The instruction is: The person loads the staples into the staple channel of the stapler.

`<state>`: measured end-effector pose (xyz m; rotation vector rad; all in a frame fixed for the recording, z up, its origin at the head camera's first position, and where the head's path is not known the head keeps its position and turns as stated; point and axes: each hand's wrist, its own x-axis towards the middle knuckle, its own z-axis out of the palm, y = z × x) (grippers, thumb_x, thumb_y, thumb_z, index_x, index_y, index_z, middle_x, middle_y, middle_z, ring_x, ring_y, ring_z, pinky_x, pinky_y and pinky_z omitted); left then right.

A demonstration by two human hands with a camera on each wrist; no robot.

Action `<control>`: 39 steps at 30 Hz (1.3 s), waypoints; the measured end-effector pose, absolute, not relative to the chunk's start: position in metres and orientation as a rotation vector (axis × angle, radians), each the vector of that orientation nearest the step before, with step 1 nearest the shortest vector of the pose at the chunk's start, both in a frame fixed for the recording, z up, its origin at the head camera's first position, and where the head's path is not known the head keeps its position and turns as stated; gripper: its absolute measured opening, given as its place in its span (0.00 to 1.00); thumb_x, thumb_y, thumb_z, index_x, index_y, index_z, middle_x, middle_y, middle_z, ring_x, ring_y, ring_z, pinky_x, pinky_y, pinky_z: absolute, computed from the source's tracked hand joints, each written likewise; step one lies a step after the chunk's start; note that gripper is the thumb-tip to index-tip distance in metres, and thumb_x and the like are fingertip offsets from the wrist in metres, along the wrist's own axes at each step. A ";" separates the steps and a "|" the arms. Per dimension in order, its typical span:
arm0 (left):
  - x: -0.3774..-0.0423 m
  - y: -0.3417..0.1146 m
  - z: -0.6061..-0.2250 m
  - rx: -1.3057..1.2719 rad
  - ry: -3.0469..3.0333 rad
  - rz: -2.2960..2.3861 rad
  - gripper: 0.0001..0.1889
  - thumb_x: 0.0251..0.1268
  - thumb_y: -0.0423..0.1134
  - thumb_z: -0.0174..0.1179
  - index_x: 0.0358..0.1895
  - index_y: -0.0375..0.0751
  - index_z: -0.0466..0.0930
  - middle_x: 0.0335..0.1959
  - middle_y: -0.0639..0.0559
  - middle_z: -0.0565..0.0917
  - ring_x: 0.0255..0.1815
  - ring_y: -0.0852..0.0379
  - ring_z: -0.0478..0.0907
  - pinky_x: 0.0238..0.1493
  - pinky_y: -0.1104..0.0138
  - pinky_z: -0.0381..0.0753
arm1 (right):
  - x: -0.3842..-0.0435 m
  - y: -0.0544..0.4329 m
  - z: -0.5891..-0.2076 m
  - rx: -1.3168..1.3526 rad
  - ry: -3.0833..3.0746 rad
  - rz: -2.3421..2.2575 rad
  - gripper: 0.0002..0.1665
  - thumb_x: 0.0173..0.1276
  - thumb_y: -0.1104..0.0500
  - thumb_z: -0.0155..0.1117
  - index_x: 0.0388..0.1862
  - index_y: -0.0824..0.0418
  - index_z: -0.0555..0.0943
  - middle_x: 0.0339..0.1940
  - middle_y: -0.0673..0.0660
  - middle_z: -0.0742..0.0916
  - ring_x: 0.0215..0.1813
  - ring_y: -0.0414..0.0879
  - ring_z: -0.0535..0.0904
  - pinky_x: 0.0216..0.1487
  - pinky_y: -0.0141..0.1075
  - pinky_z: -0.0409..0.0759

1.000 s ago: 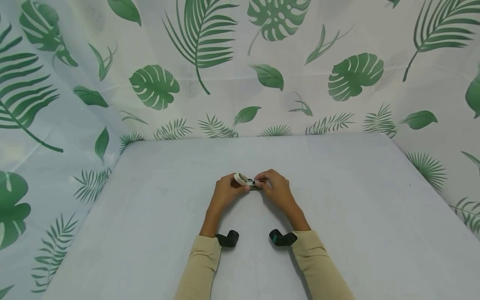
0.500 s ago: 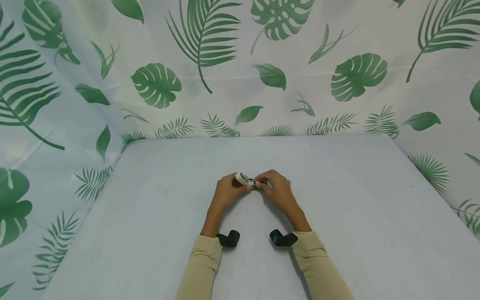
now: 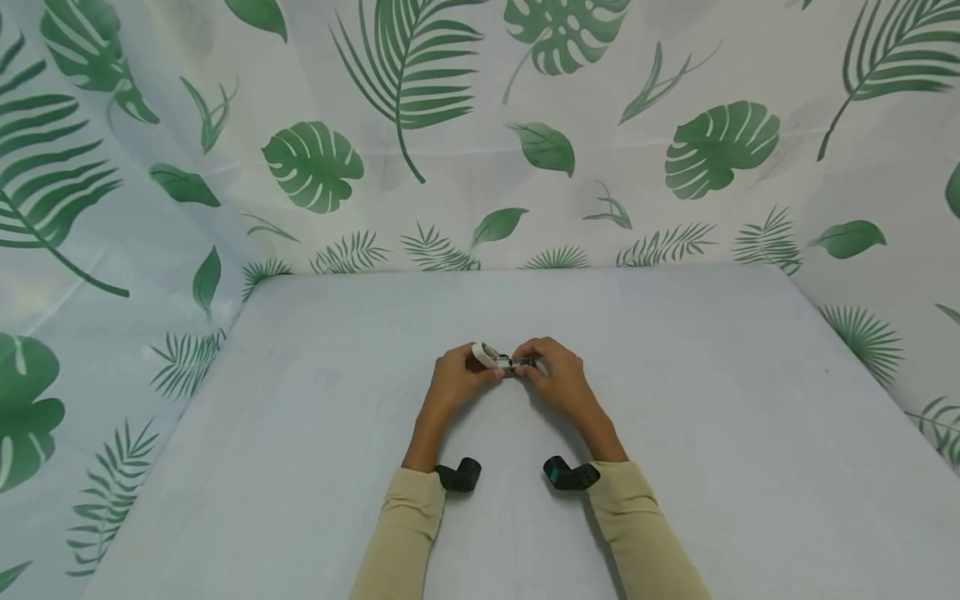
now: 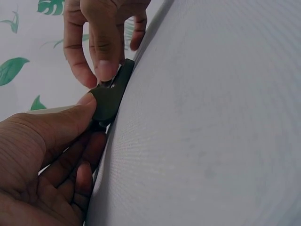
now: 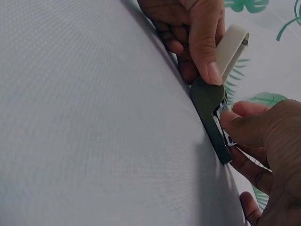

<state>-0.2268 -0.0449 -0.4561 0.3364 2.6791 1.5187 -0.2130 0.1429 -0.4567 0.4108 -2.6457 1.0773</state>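
Observation:
A small stapler with a dark green base (image 5: 207, 100) lies on the table in the middle of the head view. Its cream top arm (image 5: 232, 47) is swung up, which bares the metal magazine (image 5: 230, 140). At the hinge end, my left hand (image 3: 452, 382) grips the stapler, thumb on the side of the base. My right hand (image 3: 557, 375) pinches at the magazine between thumb and finger. Those fingertips cover part of the metal, so whether a staple strip sits between them cannot be made out.
A white cloth-covered table (image 3: 300, 467) spreads around both hands. Leaf-print curtains (image 3: 465, 183) hang behind it and at both sides. Each wrist carries a black camera mount, one on the left (image 3: 460, 475) and one on the right (image 3: 570, 474).
Right fingertips have shifted slightly to the right along the magazine, with a little more metal showing. The left hand keeps its hold on the stapler. The head view has drifted slightly.

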 end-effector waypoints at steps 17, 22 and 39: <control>-0.229 -0.045 -0.455 0.349 2.696 1.498 0.17 0.56 0.43 0.72 0.47 0.39 0.85 0.40 0.44 0.88 0.42 0.50 0.85 0.48 0.58 0.82 | -0.214 0.141 -0.454 0.421 -2.711 0.953 0.07 0.60 0.63 0.72 0.37 0.55 0.86 0.45 0.58 0.86 0.53 0.56 0.82 0.53 0.62 0.73; -0.229 -0.045 -0.456 0.347 2.701 1.492 0.17 0.57 0.43 0.72 0.47 0.38 0.84 0.41 0.44 0.88 0.42 0.49 0.85 0.47 0.58 0.82 | -0.215 0.142 -0.455 0.431 -2.702 0.957 0.07 0.60 0.63 0.72 0.37 0.56 0.85 0.45 0.59 0.86 0.53 0.56 0.82 0.54 0.61 0.74; -0.232 -0.045 -0.459 0.349 2.719 1.474 0.18 0.56 0.44 0.72 0.47 0.37 0.84 0.40 0.44 0.88 0.41 0.50 0.85 0.45 0.60 0.82 | -0.219 0.143 -0.458 0.438 -2.702 0.977 0.08 0.60 0.63 0.73 0.38 0.59 0.85 0.45 0.60 0.86 0.53 0.56 0.82 0.55 0.58 0.75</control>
